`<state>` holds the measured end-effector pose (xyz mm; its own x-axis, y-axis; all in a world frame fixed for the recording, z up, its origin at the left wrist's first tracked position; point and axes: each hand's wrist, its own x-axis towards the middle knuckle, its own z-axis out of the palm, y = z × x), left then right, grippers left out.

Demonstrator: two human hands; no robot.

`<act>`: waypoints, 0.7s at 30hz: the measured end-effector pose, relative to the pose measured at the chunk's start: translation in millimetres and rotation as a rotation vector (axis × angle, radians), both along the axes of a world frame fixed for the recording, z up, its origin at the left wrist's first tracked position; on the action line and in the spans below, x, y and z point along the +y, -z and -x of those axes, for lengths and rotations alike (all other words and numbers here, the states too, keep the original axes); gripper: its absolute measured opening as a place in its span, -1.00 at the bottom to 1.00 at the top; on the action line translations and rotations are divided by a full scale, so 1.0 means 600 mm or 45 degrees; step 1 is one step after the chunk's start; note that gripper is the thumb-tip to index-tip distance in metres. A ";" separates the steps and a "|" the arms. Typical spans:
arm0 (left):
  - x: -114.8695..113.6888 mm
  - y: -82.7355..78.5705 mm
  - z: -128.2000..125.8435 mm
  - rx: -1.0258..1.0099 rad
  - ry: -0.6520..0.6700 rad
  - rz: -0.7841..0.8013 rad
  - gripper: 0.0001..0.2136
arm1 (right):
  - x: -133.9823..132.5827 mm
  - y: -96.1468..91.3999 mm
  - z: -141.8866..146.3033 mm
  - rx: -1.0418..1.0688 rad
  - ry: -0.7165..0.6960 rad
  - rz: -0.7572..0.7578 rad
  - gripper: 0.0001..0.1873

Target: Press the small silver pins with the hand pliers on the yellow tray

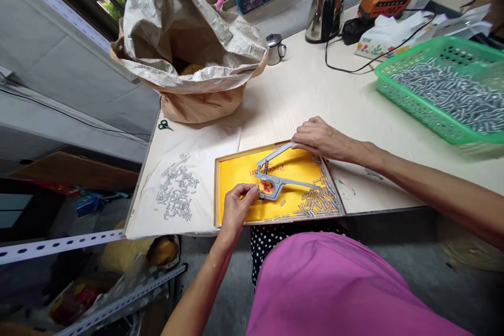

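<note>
My right hand (317, 135) is closed around the raised upper handle of a grey metal hand press (271, 181) with a spring between its arms. Its lower handle rests over the yellow bottom of a shallow wooden-rimmed tray (216, 178). At the jaw end, my left hand (237, 203) pinches with thumb and forefinger; what is between them is too small to make out. Many short metal pins (318, 200) lie heaped in the tray's right corner. A loose pile of similar small pins (176, 191) is spread on the table left of the tray.
A large woven sack (200, 100) stands open at the back left, near small scissors (164, 125). A green basket (417, 113) full of metal pieces is at the right. Behind are a metal cup (274, 50), a kettle (325, 8) and a black cable (354, 71).
</note>
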<state>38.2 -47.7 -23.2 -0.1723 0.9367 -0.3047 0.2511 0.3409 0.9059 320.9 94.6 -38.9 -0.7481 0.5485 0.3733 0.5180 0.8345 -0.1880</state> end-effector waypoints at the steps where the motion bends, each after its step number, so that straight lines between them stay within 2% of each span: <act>1: -0.004 0.002 0.001 -0.010 -0.013 0.022 -0.68 | 0.001 0.001 0.011 -0.010 -0.022 -0.012 -0.48; 9: -0.025 0.027 0.020 0.118 0.005 0.063 -0.71 | 0.004 -0.006 0.064 -0.037 -0.159 -0.020 -0.45; 14: -0.025 0.044 0.029 0.180 0.027 0.078 -0.75 | 0.006 -0.004 0.075 -0.084 -0.174 -0.025 -0.45; 21: -0.023 0.049 0.037 0.234 0.090 0.114 -0.76 | 0.006 -0.002 0.084 -0.124 -0.167 -0.078 -0.50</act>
<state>15.8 -61.2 -52.5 -0.1671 0.9191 -0.3569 0.4355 0.3936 0.8095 270.8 98.4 -37.4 -0.8461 0.4220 0.3256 0.4170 0.9046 -0.0888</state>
